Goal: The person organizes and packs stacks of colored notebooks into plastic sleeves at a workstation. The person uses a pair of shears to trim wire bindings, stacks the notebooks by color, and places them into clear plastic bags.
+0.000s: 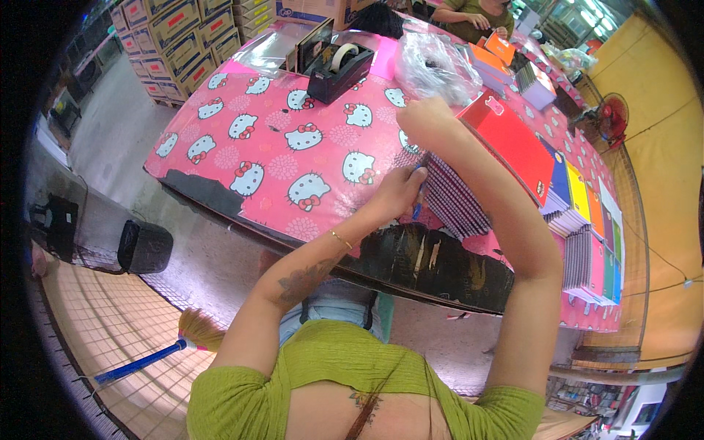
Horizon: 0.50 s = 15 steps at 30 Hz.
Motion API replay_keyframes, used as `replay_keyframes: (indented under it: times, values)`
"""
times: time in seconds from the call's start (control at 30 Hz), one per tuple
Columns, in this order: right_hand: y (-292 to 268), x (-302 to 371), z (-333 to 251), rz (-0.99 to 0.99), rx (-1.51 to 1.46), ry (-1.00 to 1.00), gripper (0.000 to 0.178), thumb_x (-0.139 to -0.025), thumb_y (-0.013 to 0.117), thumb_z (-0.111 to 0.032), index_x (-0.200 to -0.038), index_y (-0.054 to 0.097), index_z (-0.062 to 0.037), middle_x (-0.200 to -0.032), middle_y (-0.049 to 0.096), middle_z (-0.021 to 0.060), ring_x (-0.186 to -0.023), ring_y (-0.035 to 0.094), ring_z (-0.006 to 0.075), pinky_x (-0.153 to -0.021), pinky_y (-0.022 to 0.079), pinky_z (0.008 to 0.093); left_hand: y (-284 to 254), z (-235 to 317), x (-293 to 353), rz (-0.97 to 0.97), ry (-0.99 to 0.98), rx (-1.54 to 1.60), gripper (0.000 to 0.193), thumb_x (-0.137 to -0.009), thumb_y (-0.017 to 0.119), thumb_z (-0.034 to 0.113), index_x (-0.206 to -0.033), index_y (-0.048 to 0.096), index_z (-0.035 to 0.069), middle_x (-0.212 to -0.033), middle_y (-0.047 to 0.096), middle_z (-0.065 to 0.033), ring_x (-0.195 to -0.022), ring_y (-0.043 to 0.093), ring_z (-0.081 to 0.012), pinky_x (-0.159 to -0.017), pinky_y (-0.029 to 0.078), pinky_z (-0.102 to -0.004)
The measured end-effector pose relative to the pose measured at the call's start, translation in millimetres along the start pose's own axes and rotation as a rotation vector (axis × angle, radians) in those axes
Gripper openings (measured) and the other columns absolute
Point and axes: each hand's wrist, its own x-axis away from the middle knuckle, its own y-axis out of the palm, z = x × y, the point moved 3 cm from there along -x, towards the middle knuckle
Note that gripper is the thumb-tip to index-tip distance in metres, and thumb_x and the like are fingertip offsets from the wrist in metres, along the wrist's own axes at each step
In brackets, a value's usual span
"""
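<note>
A thick stack of red-covered spiral notebooks lies on the table in front of me, its dark wire bindings facing left. At the near left corner of the stack, my left hand is closed around a slim blue pen-like stick, which points down along the bindings. My right arm reaches across the notebooks. Beyond their far left corner, my right hand is curled with the knuckles up, close to a crumpled clear plastic bag. Its fingertips are hidden, so what it holds does not show.
A black tape dispenser stands at the back of the pink cartoon-print table cover. More coloured notebooks are piled on the right. Across the table works another person. Cartons are stacked back left; a broom lies lower left.
</note>
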Motion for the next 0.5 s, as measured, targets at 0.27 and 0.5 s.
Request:
replay_keyframes:
  times: [0.27, 0.5]
  values:
    - [16, -5, 5, -0.059, -0.006, 0.042, 0.019, -0.081, 0.060, -0.013, -0.094, 0.073, -0.0071, -0.096, 0.071, 0.0124, -0.089, 0.070, 0.0257, -0.072, 0.055, 0.0386, 11, 8, -4, 0.103, 0.086, 0.003, 0.037, -0.100, 0.042, 0.030, -0.091, 0.053, -0.004, -0.066, 0.059, -0.0092, -0.052, 0.060, -0.0167, -0.047, 0.046, -0.0333]
    - [18, -3, 1, -0.072, 0.008, 0.050, 0.020, -0.082, 0.059, -0.014, -0.095, 0.073, -0.0080, -0.099, 0.071, 0.0113, -0.091, 0.070, 0.0242, -0.073, 0.055, 0.0382, 7, -1, 9, 0.034, -0.021, 0.059, 0.035, -0.101, 0.042, 0.030, -0.099, 0.053, -0.003, -0.072, 0.061, -0.0098, -0.053, 0.060, -0.0163, -0.043, 0.045, -0.0298]
